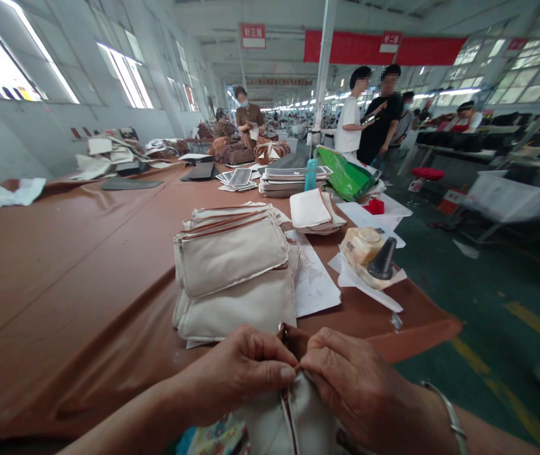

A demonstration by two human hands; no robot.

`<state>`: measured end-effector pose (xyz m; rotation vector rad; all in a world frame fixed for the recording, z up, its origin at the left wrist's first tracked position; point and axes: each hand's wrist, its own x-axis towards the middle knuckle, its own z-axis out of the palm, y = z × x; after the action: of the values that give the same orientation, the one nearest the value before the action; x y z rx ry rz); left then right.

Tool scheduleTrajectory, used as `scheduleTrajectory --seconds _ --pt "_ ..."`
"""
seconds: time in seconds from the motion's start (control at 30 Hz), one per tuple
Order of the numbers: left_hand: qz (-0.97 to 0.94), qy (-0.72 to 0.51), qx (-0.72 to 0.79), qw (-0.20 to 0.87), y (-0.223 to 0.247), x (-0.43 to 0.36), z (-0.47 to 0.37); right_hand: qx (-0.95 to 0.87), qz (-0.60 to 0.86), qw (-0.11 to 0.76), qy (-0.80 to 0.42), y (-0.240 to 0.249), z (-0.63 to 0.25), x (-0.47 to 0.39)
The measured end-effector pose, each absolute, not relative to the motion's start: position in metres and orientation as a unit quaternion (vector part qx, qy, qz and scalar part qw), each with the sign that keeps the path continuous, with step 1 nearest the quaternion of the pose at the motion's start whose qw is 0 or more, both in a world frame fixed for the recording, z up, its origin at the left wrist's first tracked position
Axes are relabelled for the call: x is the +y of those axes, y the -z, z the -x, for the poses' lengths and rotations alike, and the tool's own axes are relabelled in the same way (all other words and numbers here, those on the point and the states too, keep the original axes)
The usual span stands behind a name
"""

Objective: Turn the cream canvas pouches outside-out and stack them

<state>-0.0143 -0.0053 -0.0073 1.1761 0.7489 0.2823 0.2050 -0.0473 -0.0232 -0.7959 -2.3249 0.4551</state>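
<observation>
left hand point(251, 360) and right hand point(355, 373) pinch the cream pouch point(265, 420), its body below and between them; a white tray point(399, 210) holds a red item point(374, 206).

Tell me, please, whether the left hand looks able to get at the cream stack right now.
Probably yes, if its grip is freed: the left hand pinches the piece, but the cream stack lies just ahead, with nothing visible standing between.
</observation>
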Motion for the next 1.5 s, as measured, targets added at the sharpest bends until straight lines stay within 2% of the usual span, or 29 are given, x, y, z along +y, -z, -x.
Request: scheduleTrajectory --seconds 0.23,0.57,0.67,0.8,0.93,1.07,1.13,1.2,1.5 --pt "-0.568 -0.122 0.343 0.738 0.006 -0.007 0.012 -0.909 0.280 0.282 -0.124 0.024 -0.200 -0.044" --pt "-0.546 -0.094 0.342 0.759 0.007 -0.007 0.019 -0.912 0.224 0.302 0.166 0.013 -0.210 -0.049" --pt "-0.544 -0.080 0.341 0.763 0.005 -0.006 0.023 -0.909 0.193 0.305 0.208 0.021 -0.216 -0.056" --pt "-0.550 -0.089 0.348 0.754 0.001 -0.007 0.023 -0.901 0.226 0.356 0.097 0.027 -0.213 -0.061" --pt "-0.570 -0.090 0.353 0.737 -0.008 -0.008 0.020 -0.824 0.328 0.427 -0.176 0.012 -0.207 -0.054" --pt "-0.623 -0.073 0.369 0.686 -0.021 -0.008 0.016 -0.790 0.322 0.307 -0.422 -0.007 -0.207 -0.040" --pt "-0.645 -0.059 0.389 0.655 -0.026 -0.009 0.013 -0.787 0.302 0.251 -0.476 -0.010 -0.207 -0.035" --pt "-0.659 -0.051 0.401 0.634 -0.029 -0.011 0.011 -0.785 0.283 0.234 -0.499 -0.011 -0.206 -0.033" --pt "-0.645 -0.097 0.343 0.676 -0.027 -0.004 0.011 -0.676 0.299 0.293 -0.606 -0.002 -0.208 -0.029"
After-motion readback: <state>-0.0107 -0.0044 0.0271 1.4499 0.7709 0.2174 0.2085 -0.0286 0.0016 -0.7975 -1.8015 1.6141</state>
